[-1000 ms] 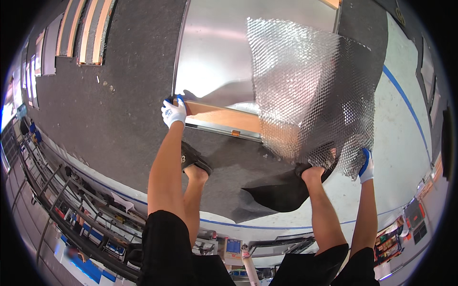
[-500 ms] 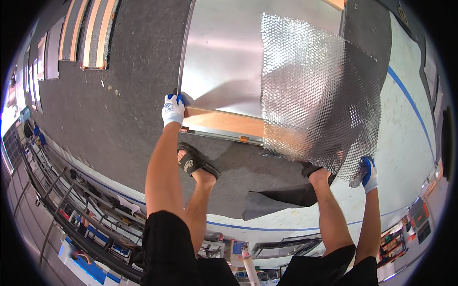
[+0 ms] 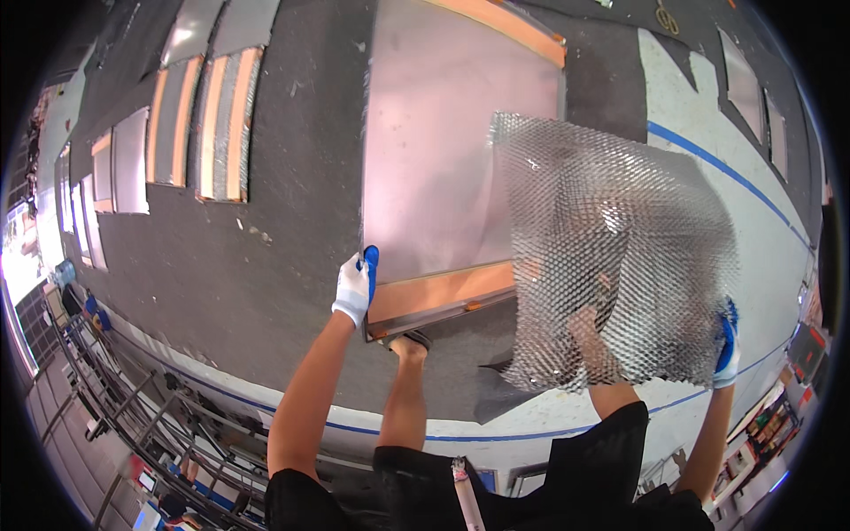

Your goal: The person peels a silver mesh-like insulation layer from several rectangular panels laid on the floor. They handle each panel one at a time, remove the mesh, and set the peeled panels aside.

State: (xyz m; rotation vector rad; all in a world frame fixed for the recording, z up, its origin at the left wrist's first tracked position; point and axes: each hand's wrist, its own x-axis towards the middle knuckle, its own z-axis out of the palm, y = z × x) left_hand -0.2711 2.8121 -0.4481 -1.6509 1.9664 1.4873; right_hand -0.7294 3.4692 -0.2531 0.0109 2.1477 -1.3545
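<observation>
A large shallow metal panel lies in front of me, with a raised rim and a wooden strip along its near end. Another wooden strip crosses its far end. In a white and blue glove, my left hand is closed over the panel's left rim, near the close corner. My right hand, gloved the same way, grips the right edge of a silvery, see-through honeycomb sheet. That sheet hangs over the panel's right side and in front of my right leg, hiding the near right corner.
Dark grey matting covers the floor. Further panels with wooden strips lie at the left. Blue tape runs over pale floor at the right. Scissors lie at the far right, and metal racks stand behind on the left.
The honeycomb sheet has shifted toward me and to the right, uncovering more of the panel. My right hand has moved outward with it. My left hand stays on the panel's rim.
</observation>
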